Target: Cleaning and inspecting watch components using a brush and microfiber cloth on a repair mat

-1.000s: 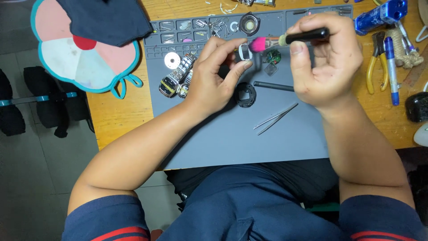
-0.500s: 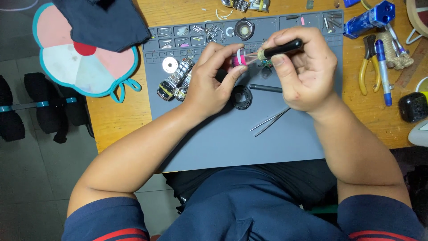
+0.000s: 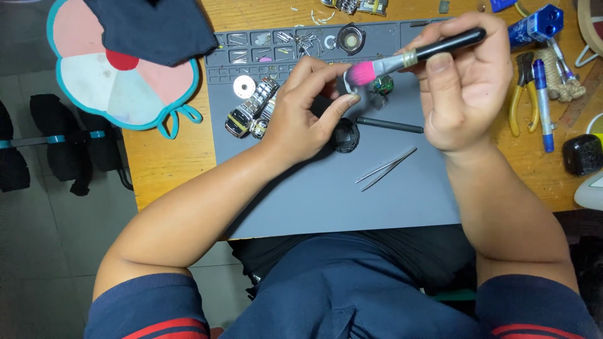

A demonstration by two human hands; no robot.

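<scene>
The brush [image 3: 402, 59] has swung lower since a moment ago — its pink tip now sits right on the small part [image 3: 349, 85] pinched in the left hand [image 3: 308, 116] fingers over the grey mat [image 3: 326, 194]. Right hand [image 3: 461, 88] closed round the black handle, the sweep across the part still going.

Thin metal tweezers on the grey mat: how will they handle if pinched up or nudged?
The thin metal tweezers lie flat on the grey silicone mat, so probably no rolling. Slim and shiny: likely light, springy, and slippery. Their low profile may make pinching them up fiddly.
</scene>
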